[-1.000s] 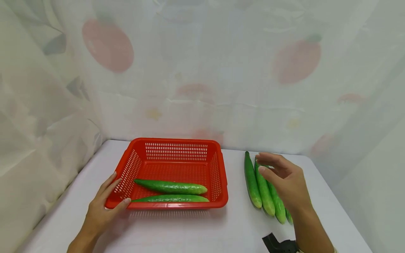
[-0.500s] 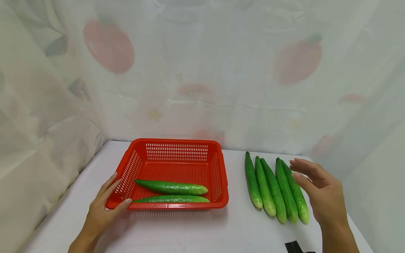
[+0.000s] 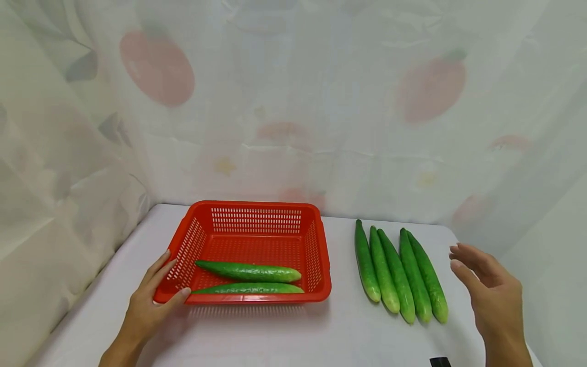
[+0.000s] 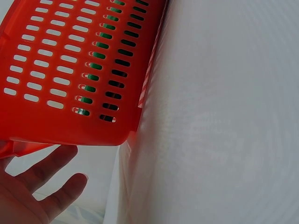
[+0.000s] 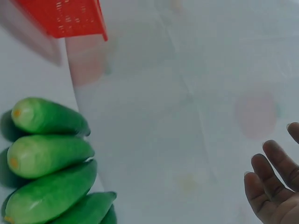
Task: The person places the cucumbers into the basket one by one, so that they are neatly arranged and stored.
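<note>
My left hand (image 3: 148,306) holds the front left corner of a red plastic basket (image 3: 257,298), thumb on the front rim and fingers along the left side. Two of its fingers (image 4: 70,191) show below the basket's perforated wall in the left wrist view. Inside the basket, two cucumbers (image 3: 247,271) lie crosswise, one behind the other. My right hand (image 3: 492,290) is in the air right of several cucumbers (image 3: 396,285) laid side by side on the table. It holds nothing. Its fingers are loosely bent and spread in the right wrist view.
The table (image 3: 257,341) has a white cover. A pale sheet printed with fruit (image 3: 293,102) hangs behind it, with more sheeting at the left and right. A small black item (image 3: 440,362) shows by the right wrist.
My right hand has moved right and slightly down, away from above the cucumbers, uncovering those at the right of the row. My left hand and the basket have stayed in place.
</note>
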`<action>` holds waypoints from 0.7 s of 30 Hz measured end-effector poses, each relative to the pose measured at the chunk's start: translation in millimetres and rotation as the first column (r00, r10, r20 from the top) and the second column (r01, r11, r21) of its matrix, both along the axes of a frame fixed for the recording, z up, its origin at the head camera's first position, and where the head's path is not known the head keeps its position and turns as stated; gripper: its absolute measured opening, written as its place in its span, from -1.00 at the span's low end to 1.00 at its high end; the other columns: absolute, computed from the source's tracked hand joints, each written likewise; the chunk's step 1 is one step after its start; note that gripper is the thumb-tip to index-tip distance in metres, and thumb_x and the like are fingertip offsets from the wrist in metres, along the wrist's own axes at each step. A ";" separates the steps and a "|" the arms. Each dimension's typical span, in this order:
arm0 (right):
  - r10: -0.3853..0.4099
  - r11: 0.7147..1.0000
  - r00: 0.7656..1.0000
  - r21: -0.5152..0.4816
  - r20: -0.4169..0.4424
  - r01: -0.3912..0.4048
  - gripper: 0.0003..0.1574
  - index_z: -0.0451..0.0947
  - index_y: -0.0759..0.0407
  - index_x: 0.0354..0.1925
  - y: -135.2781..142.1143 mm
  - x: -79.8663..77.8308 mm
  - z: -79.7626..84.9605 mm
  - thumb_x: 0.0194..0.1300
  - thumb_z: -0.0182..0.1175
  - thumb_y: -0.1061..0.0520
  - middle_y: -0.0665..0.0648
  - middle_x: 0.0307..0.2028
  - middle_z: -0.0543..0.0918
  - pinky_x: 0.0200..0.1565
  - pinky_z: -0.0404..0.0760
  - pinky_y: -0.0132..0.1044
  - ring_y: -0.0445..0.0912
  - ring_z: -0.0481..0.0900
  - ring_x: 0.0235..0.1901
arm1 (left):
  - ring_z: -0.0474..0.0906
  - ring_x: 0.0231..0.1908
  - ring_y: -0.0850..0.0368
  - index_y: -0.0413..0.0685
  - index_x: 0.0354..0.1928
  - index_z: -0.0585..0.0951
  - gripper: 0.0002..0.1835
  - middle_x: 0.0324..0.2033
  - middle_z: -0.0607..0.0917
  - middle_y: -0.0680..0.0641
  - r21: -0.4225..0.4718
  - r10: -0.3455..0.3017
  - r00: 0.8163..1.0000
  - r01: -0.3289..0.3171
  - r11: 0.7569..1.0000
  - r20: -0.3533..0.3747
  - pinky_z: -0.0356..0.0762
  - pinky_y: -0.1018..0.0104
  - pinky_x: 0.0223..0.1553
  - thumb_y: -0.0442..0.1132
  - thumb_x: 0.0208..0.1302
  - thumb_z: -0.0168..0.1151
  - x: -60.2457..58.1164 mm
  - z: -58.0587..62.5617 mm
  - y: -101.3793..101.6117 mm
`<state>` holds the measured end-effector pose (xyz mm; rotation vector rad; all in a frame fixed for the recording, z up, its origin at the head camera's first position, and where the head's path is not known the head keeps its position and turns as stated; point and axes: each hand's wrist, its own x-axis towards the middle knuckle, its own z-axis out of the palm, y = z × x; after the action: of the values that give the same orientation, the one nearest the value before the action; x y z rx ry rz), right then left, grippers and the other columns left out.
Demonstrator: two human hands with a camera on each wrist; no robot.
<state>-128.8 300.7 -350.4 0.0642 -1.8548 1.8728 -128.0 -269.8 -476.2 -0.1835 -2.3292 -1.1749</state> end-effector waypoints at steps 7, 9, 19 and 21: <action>0.013 0.999 1.000 -0.046 0.007 -0.013 -0.50 0.45 0.49 0.14 16.7 -2.5 -24.1 0.21 0.19 0.51 0.12 -0.04 0.65 -0.01 0.46 -0.49 -0.13 0.57 0.00 | 0.13 0.31 0.37 -0.11 0.30 0.46 -0.24 0.38 0.28 -0.01 -0.005 0.006 1.000 -0.006 1.000 0.015 0.07 0.70 0.09 -0.37 -0.02 0.49 0.6 0.4 0.2; 0.017 0.997 1.000 -0.077 0.008 -0.016 -0.50 0.45 0.48 0.15 21.2 -3.9 -32.1 0.22 0.19 0.51 0.11 -0.03 0.65 -0.01 0.46 -0.48 -0.13 0.57 0.00 | 0.13 0.31 0.38 -0.11 0.30 0.46 -0.25 0.38 0.28 -0.01 -0.005 0.004 1.000 -0.004 1.000 0.019 0.08 0.71 0.09 -0.37 -0.02 0.49 0.7 0.9 0.6; -0.057 0.995 0.996 -0.080 0.074 0.063 -0.47 0.45 0.42 0.19 36.3 -11.1 -70.4 0.24 0.20 0.47 0.06 0.01 0.63 -0.03 0.46 -0.52 -0.18 0.56 0.00 | 0.12 0.31 0.38 -0.11 0.30 0.45 -0.24 0.38 0.29 -0.03 0.000 -0.001 1.000 0.001 1.000 0.011 0.06 0.70 0.10 -0.38 -0.02 0.49 1.1 2.7 2.0; -0.072 0.995 0.991 -0.065 0.108 0.080 -0.47 0.45 0.38 0.20 38.6 -12.2 -77.1 0.25 0.21 0.43 0.04 0.02 0.62 -0.03 0.44 -0.54 -0.20 0.55 0.01 | 0.12 0.31 0.39 -0.11 0.30 0.45 -0.24 0.38 0.28 -0.03 -0.003 0.002 1.000 -0.002 1.000 0.014 0.07 0.71 0.09 -0.37 -0.02 0.49 1.0 2.9 2.1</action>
<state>-141.0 339.4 -427.4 -0.1302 -1.8327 1.9191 -127.0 -267.7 -473.3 -0.1750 -2.3428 -1.1754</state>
